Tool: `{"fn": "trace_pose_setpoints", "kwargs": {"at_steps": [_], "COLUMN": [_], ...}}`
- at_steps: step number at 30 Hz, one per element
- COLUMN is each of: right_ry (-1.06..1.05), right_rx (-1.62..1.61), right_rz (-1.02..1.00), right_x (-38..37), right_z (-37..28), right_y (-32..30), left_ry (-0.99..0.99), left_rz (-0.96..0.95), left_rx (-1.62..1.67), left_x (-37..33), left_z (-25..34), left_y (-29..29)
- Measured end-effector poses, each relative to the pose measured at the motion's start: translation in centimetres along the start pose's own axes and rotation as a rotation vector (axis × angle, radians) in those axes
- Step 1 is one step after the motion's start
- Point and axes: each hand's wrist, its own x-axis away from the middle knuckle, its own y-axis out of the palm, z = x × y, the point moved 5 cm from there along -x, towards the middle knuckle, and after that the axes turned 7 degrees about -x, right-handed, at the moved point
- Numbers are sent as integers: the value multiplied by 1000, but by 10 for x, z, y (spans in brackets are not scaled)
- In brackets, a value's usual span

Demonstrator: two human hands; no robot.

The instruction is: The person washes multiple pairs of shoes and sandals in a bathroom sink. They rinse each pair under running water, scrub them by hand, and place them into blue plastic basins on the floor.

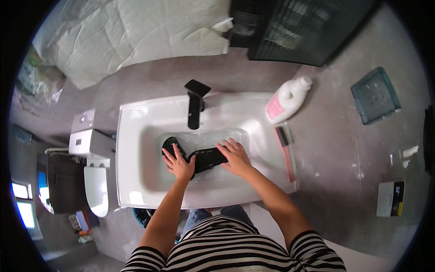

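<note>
Two black shoes lie in the water of a white sink (136, 149). My left hand (178, 164) presses flat, fingers spread, on the left shoe (170, 144), whose toe points to the back left. My right hand (234, 156) rests on the right end of the other black shoe (206, 158), which lies across the basin's middle. Neither hand is closed around a shoe. A black tap (195, 102) stands at the back of the basin, its spout above the water.
A white bottle with a pink label (286, 100) lies on the sink's right back corner. A pink brush (285, 152) rests along the right rim. A white toilet (93, 167) stands to the left, a clear teal box (375, 96) and a small scale (390, 198) on the floor to the right.
</note>
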Motion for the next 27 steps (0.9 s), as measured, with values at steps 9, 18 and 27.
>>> {"fn": "trace_pose_setpoints", "kwargs": {"at_steps": [9,18,27], "right_ry": [18,41,128], "right_rx": [63,159,252], "right_rz": [-215,-71,-283], "right_x": [-25,-20,-37], "right_z": [17,31,34], "right_y": [48,69,100], "left_ry": [33,95,128], "left_rz": [113,-89,-194], "left_rx": [387,-205,-186], "left_x": [-12,9,-1], "left_z": [-33,8,4], "left_y": [-1,21,26]}}
